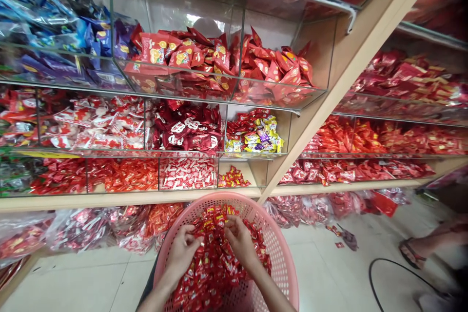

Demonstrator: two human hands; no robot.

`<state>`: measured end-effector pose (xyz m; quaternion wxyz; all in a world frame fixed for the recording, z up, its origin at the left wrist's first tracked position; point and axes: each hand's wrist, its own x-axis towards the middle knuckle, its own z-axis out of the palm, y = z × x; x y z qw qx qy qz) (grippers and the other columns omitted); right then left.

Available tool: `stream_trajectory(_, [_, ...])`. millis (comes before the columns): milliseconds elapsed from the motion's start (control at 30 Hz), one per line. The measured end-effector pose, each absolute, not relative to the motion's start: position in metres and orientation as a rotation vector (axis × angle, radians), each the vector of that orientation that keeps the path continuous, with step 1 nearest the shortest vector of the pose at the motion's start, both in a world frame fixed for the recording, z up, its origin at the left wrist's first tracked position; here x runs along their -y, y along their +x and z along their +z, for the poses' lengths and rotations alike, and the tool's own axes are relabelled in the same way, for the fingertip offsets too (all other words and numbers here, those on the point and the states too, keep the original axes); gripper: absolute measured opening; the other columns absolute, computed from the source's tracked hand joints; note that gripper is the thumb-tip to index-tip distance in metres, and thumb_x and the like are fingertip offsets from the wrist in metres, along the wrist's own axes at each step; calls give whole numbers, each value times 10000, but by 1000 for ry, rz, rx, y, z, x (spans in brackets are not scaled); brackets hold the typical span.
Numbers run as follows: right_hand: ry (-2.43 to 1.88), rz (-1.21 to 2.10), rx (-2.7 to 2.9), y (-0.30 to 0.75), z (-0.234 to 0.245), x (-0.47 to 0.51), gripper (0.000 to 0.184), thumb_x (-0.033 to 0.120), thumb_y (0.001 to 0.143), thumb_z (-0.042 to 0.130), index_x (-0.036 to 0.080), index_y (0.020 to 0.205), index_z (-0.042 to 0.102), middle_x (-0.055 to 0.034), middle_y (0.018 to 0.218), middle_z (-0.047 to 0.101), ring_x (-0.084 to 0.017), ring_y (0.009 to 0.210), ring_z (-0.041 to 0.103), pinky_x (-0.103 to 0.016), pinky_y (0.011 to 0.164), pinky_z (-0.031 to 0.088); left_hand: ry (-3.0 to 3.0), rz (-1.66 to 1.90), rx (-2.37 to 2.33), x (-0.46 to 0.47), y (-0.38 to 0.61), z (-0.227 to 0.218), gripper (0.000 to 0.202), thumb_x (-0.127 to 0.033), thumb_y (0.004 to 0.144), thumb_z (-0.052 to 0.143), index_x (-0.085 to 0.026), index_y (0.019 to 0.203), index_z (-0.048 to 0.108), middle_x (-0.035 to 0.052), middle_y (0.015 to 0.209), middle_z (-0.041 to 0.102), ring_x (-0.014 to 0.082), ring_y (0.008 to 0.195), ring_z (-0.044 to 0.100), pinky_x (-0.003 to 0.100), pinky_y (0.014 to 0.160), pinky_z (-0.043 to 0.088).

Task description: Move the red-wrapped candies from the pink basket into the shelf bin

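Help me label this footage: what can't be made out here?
In the head view:
What the left hand and right hand grip, if anything: the hands hide it.
Pink basket: near rim cut off by bottom edge.
Its red packets: lettering mostly too small.
Sandaled foot: leg cut off by right edge.

Two hands [185, 248] [239, 243], one pink basket [281, 258], one cable [383, 259].

Wooden shelf unit [73, 201], in clear compartments, carried blue packets [44, 24] upper left, red packets [197, 53] to their right; dark-red packets [186, 129] on middle tier; red-and-yellow packets [234, 179] in left bay's bottom right compartment. Tiled floor [307, 263] bore filled plastic bags [84, 226] beneath, curved black cable [398, 262]. Pink basket [292, 273] held heaped small packets [208, 263].
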<state>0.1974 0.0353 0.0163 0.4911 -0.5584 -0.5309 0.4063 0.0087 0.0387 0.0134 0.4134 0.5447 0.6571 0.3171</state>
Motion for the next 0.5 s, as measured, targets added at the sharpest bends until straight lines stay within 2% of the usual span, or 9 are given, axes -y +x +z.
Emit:
stream_trajectory(133, [-1373,1007,1342,197,9,-29,266,248,775,509,188,1034,519,-5,754,600,-143,633,553,-249,572,446,1583,645,-1741,-43,30,-2,320,-338,763,507,-173,1036,507,-18,688,596,171,667,593,279,648,403])
stream_trajectory(233, [-1391,988,1349,196,4,-25,261,235,770,511,186,1026,521,-9,756,607,-147,641,556,-256,595,448,1679,554,-1808,-44,34,-1,291,-289,767,494,-189,1039,519,-2,720,629,195,736,599,305,698,369])
stream_trajectory(367, [-1374,1002,1327,196,0,-23,251,254,778,520,190,1020,526,-13,756,607,-155,646,558,-261,586,443,1795,475,-1858,-39,32,4,290,-276,790,454,-172,1039,561,78,910,678,270,933,565,380,805,329])
stream_trajectory(500, [-1349,1033,1311,195,0,-26,253,271,788,511,192,1028,525,-14,752,589,-156,628,544,-254,551,427,1986,329,-1911,-36,32,2,350,-303,841,368,-184,1077,598,103,1076,653,286,1031,507,394,840,313])
